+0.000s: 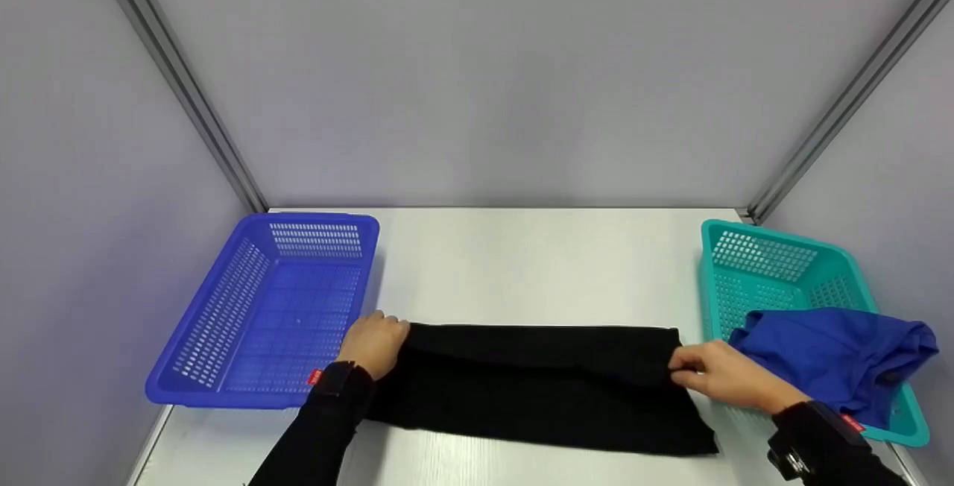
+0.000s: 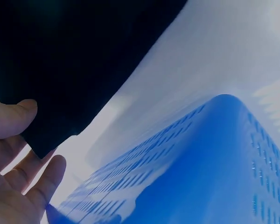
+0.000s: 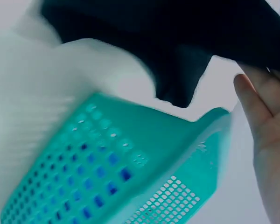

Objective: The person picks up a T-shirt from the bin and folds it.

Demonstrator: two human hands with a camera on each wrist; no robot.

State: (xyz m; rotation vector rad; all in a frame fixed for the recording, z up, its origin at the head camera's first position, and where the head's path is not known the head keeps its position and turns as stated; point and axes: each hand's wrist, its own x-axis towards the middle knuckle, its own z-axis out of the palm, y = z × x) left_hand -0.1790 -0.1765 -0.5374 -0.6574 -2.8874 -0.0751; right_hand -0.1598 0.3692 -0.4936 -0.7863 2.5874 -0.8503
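The left arm (image 1: 317, 430), in a long black fabric sleeve, slants forward from the lower edge. The left grip (image 1: 373, 344), a bare hand, shows its back, knuckles ahead; close up, its bent thumb (image 2: 14, 119) opposes slightly spread fingers (image 2: 46, 179) in a pinch. The right arm (image 1: 842, 445), sleeved likewise, enters from the lower right corner. The right grip (image 1: 723, 374), also bare, points leftward, thumb and forefinger pinching; its wrist view shows the palm, partly cut off.
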